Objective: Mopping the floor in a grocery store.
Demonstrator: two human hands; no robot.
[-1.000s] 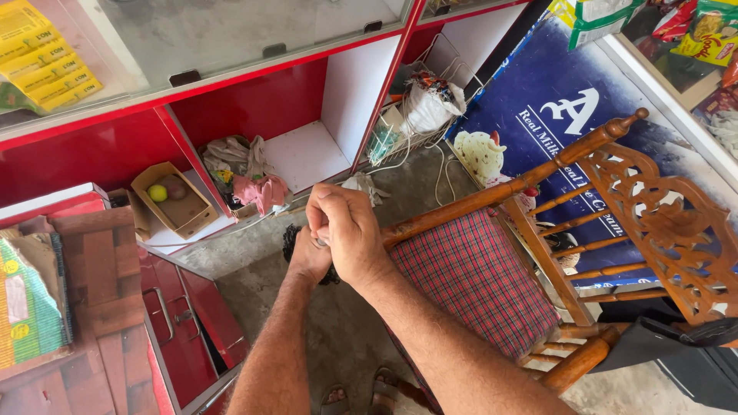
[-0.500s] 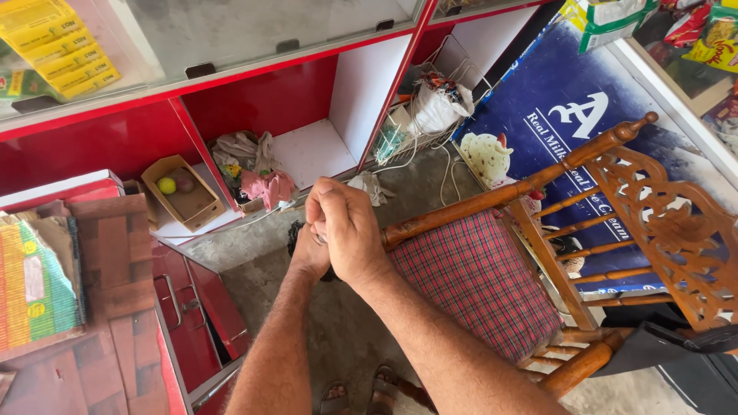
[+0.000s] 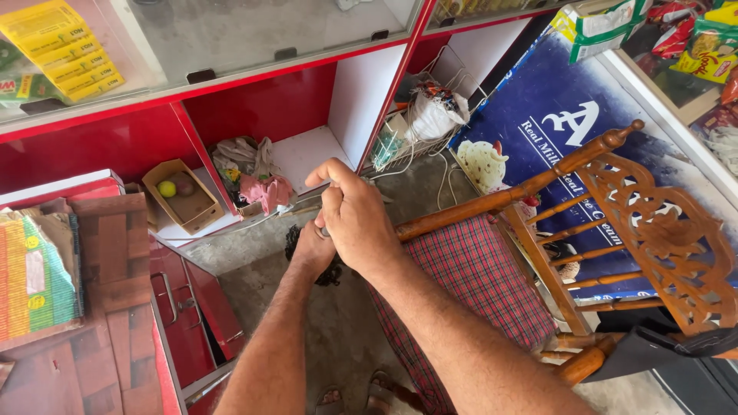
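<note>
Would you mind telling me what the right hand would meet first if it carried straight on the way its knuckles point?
The right hand points up and left. Going on, it would probably meet the pink cloth bundle on the white shelf floor first, though depth is unclear and it may pass above.

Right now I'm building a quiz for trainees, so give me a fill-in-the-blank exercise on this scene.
1. The right hand lies over the ___ hand.
2. The wooden chair has a seat cushion in a red ___ pattern.
3. The open cardboard box holds a small ___ ball.
4. The wire basket holds a ___ bag.

Missing words: left; checked; yellow-green; white
</note>
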